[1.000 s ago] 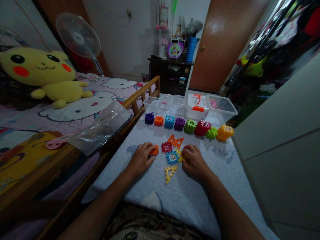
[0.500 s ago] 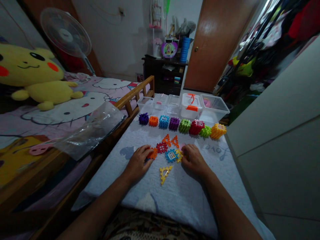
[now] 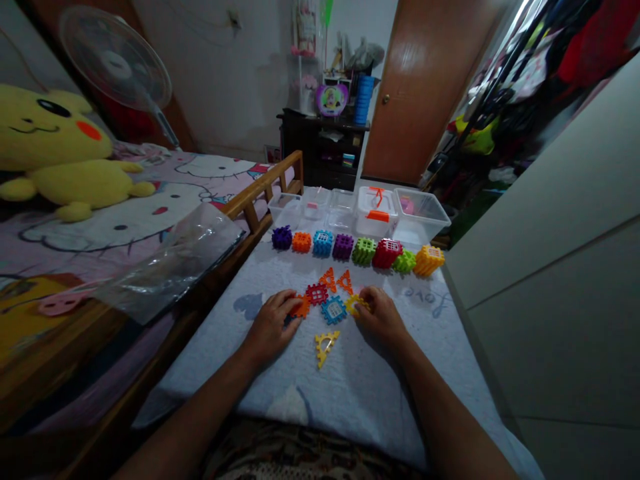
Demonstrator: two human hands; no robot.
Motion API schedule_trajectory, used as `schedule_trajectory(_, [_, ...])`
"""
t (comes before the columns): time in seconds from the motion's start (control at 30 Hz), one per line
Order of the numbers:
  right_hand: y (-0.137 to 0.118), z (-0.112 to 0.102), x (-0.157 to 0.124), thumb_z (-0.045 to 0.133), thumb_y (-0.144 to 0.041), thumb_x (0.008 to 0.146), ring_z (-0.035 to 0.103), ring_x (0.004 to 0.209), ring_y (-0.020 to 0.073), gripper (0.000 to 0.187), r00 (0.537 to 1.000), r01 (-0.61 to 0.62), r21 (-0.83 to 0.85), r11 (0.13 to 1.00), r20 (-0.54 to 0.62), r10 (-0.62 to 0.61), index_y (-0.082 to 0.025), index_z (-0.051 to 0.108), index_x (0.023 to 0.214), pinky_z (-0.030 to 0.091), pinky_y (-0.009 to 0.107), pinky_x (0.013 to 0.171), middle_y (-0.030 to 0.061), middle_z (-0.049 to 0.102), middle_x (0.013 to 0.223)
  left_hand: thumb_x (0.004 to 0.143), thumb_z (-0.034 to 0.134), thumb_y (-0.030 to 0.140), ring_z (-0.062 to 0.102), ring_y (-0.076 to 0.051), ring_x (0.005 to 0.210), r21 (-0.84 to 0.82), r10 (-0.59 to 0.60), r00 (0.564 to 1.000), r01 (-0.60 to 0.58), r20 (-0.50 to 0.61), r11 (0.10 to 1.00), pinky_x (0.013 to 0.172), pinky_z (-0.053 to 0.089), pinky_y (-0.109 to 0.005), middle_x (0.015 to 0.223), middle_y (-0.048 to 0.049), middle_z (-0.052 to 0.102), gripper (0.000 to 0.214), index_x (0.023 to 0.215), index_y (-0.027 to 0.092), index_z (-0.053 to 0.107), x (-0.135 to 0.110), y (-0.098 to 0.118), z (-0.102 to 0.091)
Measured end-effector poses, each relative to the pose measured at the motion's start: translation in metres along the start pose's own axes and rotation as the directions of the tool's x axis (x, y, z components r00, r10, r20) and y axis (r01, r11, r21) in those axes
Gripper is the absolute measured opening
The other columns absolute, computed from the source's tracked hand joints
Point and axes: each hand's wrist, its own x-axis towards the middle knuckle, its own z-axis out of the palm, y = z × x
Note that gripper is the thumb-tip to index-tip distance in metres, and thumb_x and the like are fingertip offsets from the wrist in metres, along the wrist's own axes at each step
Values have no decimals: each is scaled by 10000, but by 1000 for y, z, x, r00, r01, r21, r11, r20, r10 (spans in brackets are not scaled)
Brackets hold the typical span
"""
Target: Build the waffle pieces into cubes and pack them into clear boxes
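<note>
My left hand (image 3: pixel 273 321) lies on the white cloth (image 3: pixel 350 380), fingers curled over an orange flat block piece (image 3: pixel 301 307). My right hand (image 3: pixel 379 316) is closed, pinching a yellow flat piece (image 3: pixel 354 303). Between the hands lie a red square piece (image 3: pixel 317 293), a blue square piece (image 3: pixel 333 309) and two orange triangles (image 3: pixel 337 281). A yellow triangle (image 3: pixel 325 347) lies nearer to me. Beyond them stands a row of several assembled coloured cubes (image 3: pixel 358 251).
Clear plastic boxes (image 3: pixel 420 211) stand behind the cubes. A wooden bed rail (image 3: pixel 260 193) runs along the left, with a clear plastic bag (image 3: pixel 175 263) and a yellow plush toy (image 3: pixel 60 147) on the bed. A fan (image 3: pixel 115 67), a dark cabinet (image 3: pixel 320 143) and a door (image 3: pixel 415 87) stand behind.
The view has shifted right and slightly down. My right fingers have closed on the yellow piece; my left hand stays on the orange piece.
</note>
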Motion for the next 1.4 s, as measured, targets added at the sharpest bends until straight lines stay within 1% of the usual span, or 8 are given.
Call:
schedule_trajectory(0.13, [13, -17, 3, 548, -282, 851, 531, 718, 174, 73, 980, -33, 160, 987, -187, 63, -221, 536, 811, 432, 302, 687, 2, 572, 763, 849, 596, 285, 533, -286, 1232, 4, -4, 1000, 4, -11, 1000, 1080, 442, -492, 1304, -106, 580, 299, 1137, 234, 657, 0, -2, 0])
schedule_trajectory(0.3, [33, -34, 7, 529, -195, 821, 518, 852, 222, 48, 929, -26, -131, 991, -369, -24, -222, 544, 784, 421, 365, 806, 39, 551, 823, 834, 615, 290, 544, -287, 1215, 4, -4, 1000, 4, -12, 1000, 1074, 448, -481, 1295, -103, 583, 303, 1128, 233, 661, 2, -3, 0])
schedule_trajectory(0.43, [49, -35, 8, 518, -174, 813, 501, 874, 235, 78, 948, -82, -274, 958, -319, -10, -212, 566, 765, 409, 382, 826, 57, 547, 840, 846, 605, 297, 555, -277, 1214, -20, -9, 1000, 9, -15, 1000, 1067, 462, -472, 1292, -92, 583, 284, 1118, 239, 660, 4, -5, 0])
schedule_trajectory(0.67, [63, -45, 0, 654, -340, 790, 550, 902, 227, 164, 1000, -17, -266, 964, 4, 19, -210, 658, 890, 438, 379, 844, 68, 602, 956, 859, 594, 287, 558, -266, 1243, -79, -37, 998, 32, -59, 996, 1092, 455, -454, 1327, -104, 558, 319, 1166, 213, 639, 8, -10, 1])
schedule_trajectory(0.87, [63, -51, -1, 683, -370, 741, 549, 1001, 278, 415, 994, -96, -360, 928, 6, 105, -207, 659, 1121, 440, 413, 897, 108, 607, 1079, 820, 639, 282, 545, -279, 1259, -81, -30, 993, 21, -110, 996, 1100, 443, -475, 1343, -95, 548, 369, 1184, 224, 638, 10, -15, 2])
schedule_trajectory(1.03, [58, -52, 2, 699, -316, 725, 551, 990, 277, 363, 985, -122, -440, 890, 54, 162, -192, 678, 1066, 439, 405, 903, 109, 604, 1031, 828, 634, 319, 555, -284, 1246, -66, -35, 994, 29, -102, 997, 1088, 451, -485, 1318, -91, 573, 352, 1167, 228, 649, 11, -17, 2])
schedule_trajectory(1.2, [60, -97, 15, 692, -318, 727, 558, 1035, 281, 433, 998, -55, -406, 912, -16, 52, -207, 644, 1143, 444, 424, 933, 106, 603, 1100, 842, 604, 359, 577, -281, 1210, -56, -22, 996, 17, -90, 998, 1065, 471, -470, 1285, -92, 596, 357, 1167, 218, 648, 11, -19, 2])
schedule_trajectory(1.4, [79, -179, 63, 676, -323, 705, 534, 1112, 315, 519, 979, -159, -507, 847, -195, 67, -169, 641, 1200, 399, 451, 1001, 141, 579, 1182, 850, 582, 409, 585, -287, 1185, -54, -4, 995, -1, -100, 999, 1058, 469, -487, 1260, -99, 608, 352, 1130, 209, 658, 10, -24, 6])
